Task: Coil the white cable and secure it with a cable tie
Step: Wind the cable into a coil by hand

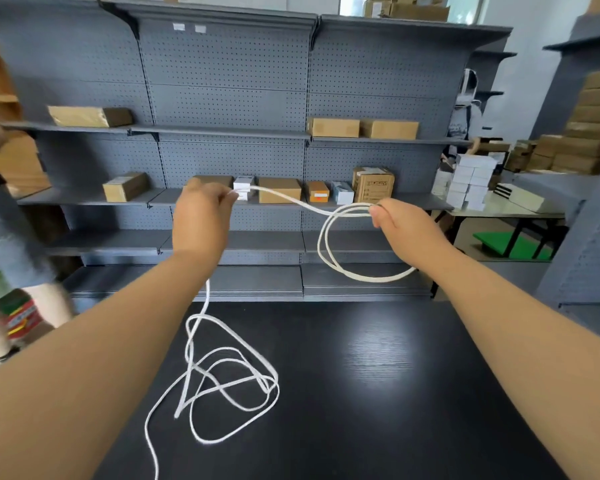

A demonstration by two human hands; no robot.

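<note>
A person stands at a black wood-grain table (378,393) with both bare arms stretched forward. The right hand (400,225) is raised above the far edge of the table, its fingers curled round the top of a couple of round loops of the thin white cable (329,251), which hang below the hand in the air. From those loops a single strand runs leftward and slightly upward to the left hand (201,216), which pinches it between thumb and fingertips at about the same height. Below the left hand the cable drops straight down to the table, where the remaining length lies in a loose, overlapping tangle near the left front of the tabletop, one strand trailing off the near edge. Behind the table stands grey metal pegboard shelving (229,98) carrying scattered brown cardboard boxes (333,127) and a few small white ones.
</note>
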